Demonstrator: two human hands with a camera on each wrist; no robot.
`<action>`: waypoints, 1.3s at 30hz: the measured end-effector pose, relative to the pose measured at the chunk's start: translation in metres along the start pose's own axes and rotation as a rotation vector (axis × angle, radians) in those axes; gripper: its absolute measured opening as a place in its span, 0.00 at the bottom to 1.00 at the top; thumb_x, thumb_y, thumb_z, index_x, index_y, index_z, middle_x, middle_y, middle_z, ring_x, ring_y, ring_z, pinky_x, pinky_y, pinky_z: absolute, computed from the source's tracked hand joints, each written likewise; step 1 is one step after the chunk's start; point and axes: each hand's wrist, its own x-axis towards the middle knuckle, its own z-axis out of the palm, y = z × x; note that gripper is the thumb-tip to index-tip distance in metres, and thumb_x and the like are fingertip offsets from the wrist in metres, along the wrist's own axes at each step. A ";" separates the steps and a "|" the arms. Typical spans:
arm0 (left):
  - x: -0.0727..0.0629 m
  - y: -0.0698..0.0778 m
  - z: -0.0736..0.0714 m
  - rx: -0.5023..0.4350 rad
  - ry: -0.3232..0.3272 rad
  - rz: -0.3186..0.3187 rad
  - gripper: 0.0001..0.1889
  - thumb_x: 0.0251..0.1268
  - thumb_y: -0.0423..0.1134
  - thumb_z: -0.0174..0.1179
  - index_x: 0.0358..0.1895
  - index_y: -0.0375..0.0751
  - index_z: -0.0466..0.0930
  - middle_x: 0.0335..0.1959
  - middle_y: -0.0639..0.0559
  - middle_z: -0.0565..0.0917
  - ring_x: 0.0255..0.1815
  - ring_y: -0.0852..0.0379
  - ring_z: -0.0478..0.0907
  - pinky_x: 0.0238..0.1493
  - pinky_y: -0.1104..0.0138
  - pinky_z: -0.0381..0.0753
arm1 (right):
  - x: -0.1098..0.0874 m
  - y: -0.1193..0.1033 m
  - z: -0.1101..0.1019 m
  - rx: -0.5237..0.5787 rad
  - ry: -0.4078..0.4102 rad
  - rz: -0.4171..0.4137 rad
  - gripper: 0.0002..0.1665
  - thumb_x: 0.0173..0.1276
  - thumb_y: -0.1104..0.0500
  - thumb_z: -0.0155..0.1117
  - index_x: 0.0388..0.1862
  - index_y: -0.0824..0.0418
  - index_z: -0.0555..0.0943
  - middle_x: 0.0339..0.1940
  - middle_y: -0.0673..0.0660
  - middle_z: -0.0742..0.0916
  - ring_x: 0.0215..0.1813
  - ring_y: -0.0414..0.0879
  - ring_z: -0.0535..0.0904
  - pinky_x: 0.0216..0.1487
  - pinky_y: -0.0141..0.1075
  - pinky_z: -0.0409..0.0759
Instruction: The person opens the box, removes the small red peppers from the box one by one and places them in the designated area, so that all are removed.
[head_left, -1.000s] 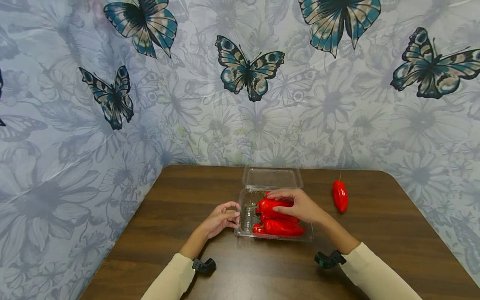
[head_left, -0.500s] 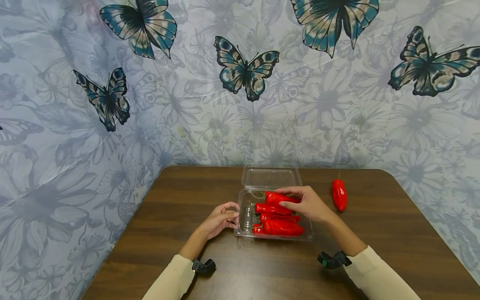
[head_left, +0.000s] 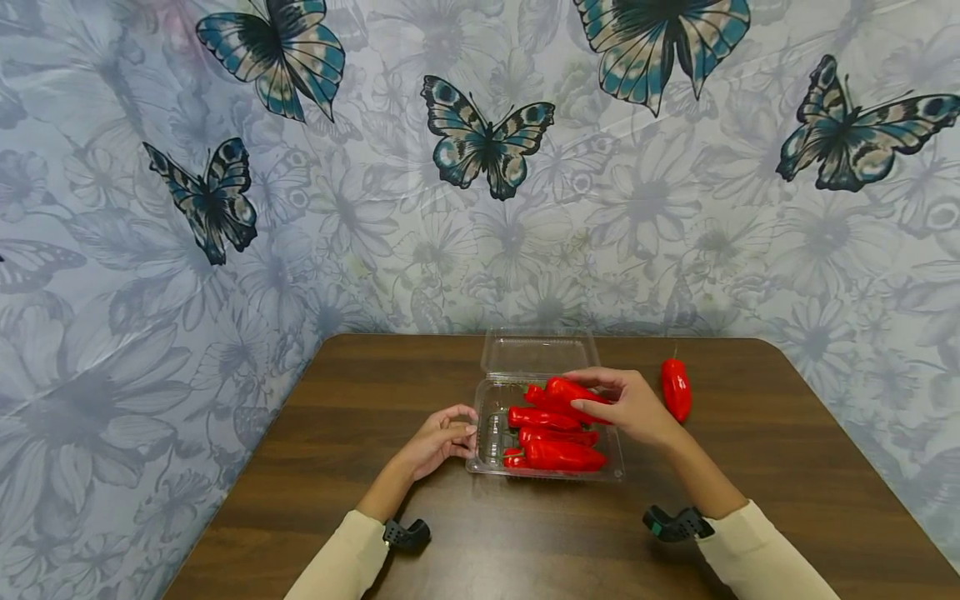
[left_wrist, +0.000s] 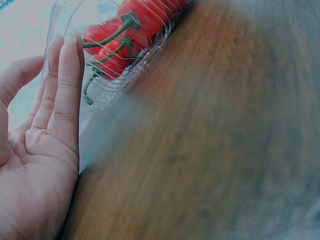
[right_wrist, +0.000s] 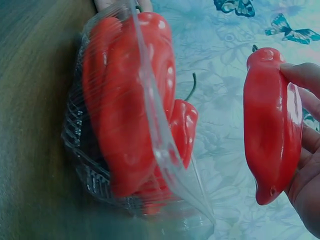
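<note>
My right hand [head_left: 630, 404] pinches a red pepper [head_left: 566, 393] by its sides above the clear box [head_left: 491, 446] | my left hand [head_left: 438, 440], fingers straight, touches this box's left wall, probably keeping it steady

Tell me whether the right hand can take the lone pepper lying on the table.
Probably not yet: the right hand holds another pepper, so it would likely have to release that first. Otherwise, nothing visible blocks its way to the lone pepper.
</note>
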 end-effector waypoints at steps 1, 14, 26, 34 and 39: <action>0.000 0.000 0.000 -0.001 0.000 0.001 0.10 0.76 0.25 0.50 0.52 0.40 0.73 0.28 0.50 0.84 0.30 0.59 0.84 0.38 0.64 0.88 | -0.001 0.000 -0.001 -0.002 0.005 -0.009 0.23 0.68 0.62 0.71 0.63 0.56 0.82 0.57 0.57 0.87 0.51 0.53 0.86 0.43 0.45 0.88; 0.000 0.001 0.001 0.004 0.003 -0.002 0.10 0.76 0.25 0.50 0.52 0.41 0.74 0.29 0.51 0.84 0.30 0.59 0.84 0.38 0.64 0.88 | -0.007 0.003 -0.016 -0.056 0.085 0.003 0.25 0.69 0.60 0.71 0.64 0.57 0.81 0.59 0.57 0.86 0.55 0.47 0.85 0.52 0.35 0.85; 0.005 -0.002 0.001 0.001 0.006 0.001 0.10 0.76 0.25 0.50 0.52 0.40 0.73 0.29 0.50 0.84 0.30 0.59 0.84 0.38 0.64 0.88 | -0.008 0.008 -0.034 -0.019 0.146 0.037 0.27 0.68 0.61 0.72 0.65 0.59 0.80 0.58 0.62 0.86 0.55 0.49 0.85 0.47 0.37 0.87; 0.013 -0.006 -0.003 0.013 0.021 0.006 0.09 0.77 0.26 0.50 0.53 0.39 0.73 0.29 0.51 0.85 0.30 0.58 0.84 0.39 0.64 0.88 | -0.002 0.016 -0.044 -0.024 0.185 -0.016 0.29 0.68 0.63 0.72 0.68 0.57 0.79 0.61 0.59 0.85 0.54 0.43 0.85 0.45 0.37 0.88; 0.017 -0.009 -0.004 0.026 0.021 0.014 0.09 0.77 0.25 0.49 0.54 0.37 0.72 0.29 0.51 0.84 0.30 0.58 0.84 0.39 0.63 0.88 | -0.001 0.022 -0.050 -0.023 0.206 -0.045 0.30 0.67 0.64 0.72 0.68 0.57 0.79 0.62 0.57 0.85 0.54 0.42 0.84 0.45 0.36 0.87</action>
